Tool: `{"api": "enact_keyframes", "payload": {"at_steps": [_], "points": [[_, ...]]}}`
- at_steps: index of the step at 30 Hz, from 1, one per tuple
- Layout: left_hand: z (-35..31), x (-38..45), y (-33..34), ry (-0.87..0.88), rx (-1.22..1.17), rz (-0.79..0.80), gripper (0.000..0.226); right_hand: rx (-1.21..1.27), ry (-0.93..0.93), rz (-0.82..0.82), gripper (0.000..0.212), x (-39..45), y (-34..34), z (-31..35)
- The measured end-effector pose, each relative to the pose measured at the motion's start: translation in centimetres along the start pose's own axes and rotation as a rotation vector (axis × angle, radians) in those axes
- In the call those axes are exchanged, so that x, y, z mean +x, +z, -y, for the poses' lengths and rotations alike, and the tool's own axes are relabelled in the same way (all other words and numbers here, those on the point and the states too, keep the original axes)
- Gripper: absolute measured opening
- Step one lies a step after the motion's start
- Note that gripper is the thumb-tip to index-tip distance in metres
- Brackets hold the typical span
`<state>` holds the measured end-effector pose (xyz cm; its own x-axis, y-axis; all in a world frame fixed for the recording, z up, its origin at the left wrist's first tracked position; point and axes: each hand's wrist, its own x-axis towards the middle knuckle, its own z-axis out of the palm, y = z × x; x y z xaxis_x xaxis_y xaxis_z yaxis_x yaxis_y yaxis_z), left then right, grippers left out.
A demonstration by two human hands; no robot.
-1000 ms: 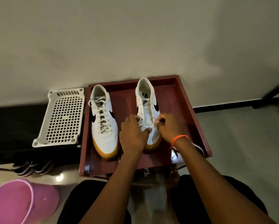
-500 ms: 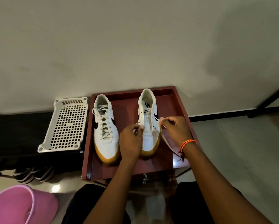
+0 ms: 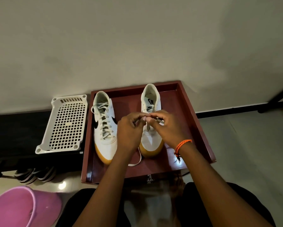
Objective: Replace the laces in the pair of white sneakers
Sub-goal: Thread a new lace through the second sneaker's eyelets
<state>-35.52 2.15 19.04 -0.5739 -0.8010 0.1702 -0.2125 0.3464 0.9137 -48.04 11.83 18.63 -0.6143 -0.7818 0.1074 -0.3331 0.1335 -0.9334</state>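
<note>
Over the smooth white sneaker (image 3: 151, 128) on the glossy maroon tray (image 3: 194, 128), I see my left hand (image 3: 129, 133) and right hand (image 3: 168, 128) pinching a flat white lace (image 3: 138, 158). Its loose end curls beside the gum-coloured toe. The fully laced sneaker (image 3: 105, 128) stands just left.

The scene is dim and warm-toned, with soft, uneven light on the wall (image 3: 137, 38); broad grey shadow patches darken its upper right part. A small bright glare spot shines on the glossy floor (image 3: 62, 185) at lower left, and another reflection glints on the red tray (image 3: 201, 122) near the orange wristband (image 3: 183, 143). The white sneakers (image 3: 105, 128) are the brightest things and look sharp enough to read the logo. The hands (image 3: 129, 130) show slight softness at the fingertips. The wide lens bends straight lines towards the edges, so the tray splays outward. The pink tub (image 3: 19, 208) and the lap at the bottom are blurred and murky.
</note>
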Motion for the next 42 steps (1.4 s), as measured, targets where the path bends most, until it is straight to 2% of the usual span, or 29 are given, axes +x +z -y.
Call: {"api": "enact_keyframes", "payload": {"at_steps": [4,9,12,14,16,21,23,25,27,30,32,38,42], "points": [[-0.1,0.3,-0.4,-0.01,-0.086,0.042,0.023,0.002,0.043,0.028,0.011,0.9,0.1,-0.9],[-1.0,0.4,-0.8,-0.1,-0.28,0.147,0.015,-0.131,-0.069,0.061,0.041,1.1,-0.1,-1.5],[-2.0,0.3,-0.9,-0.135,-0.35,0.21,0.022,-0.157,-0.058,0.157,0.019,0.9,0.3,-1.4],[-2.1,0.3,-1.0,-0.162,-0.373,0.188,0.025,-0.098,-0.055,0.169,0.023,1.0,0.0,-1.2],[-1.7,0.3,-1.1,-0.205,-0.392,0.111,0.027,-0.033,-0.033,0.145,0.017,1.3,-1.2,-1.0],[-0.1,0.6,-1.4,-0.309,-0.244,-0.037,0.027,0.038,0.032,0.139,0.018,1.4,-3.8,-0.4],[0.5,0.6,-1.6,-0.275,-0.103,0.015,0.025,0.032,0.013,0.096,0.015,1.3,-3.5,-0.3],[0.6,0.5,-1.7,-0.144,0.052,0.165,0.032,0.008,-0.014,0.122,0.012,1.2,-3.1,-0.2],[0.3,0.3,-1.3,-0.052,0.028,0.253,0.035,-0.057,-0.084,0.187,0.011,1.1,-2.7,0.1],[-0.3,0.1,-0.5,-0.026,-0.085,0.286,0.028,-0.069,-0.16,0.196,0.005,0.8,-2.1,0.3],[0.0,0.0,0.1,-0.001,-0.074,0.253,0.025,-0.042,-0.15,0.164,0.004,0.8,-2.2,0.4],[0.8,0.7,0.2,-0.08,0.039,0.101,0.012,0.078,-0.053,-0.04,0.019,1.0,-2.7,0.8],[0.7,0.7,0.0,-0.123,0.049,0.106,0.014,0.158,0.0,-0.101,0.011,1.1,-2.1,0.8]]}}
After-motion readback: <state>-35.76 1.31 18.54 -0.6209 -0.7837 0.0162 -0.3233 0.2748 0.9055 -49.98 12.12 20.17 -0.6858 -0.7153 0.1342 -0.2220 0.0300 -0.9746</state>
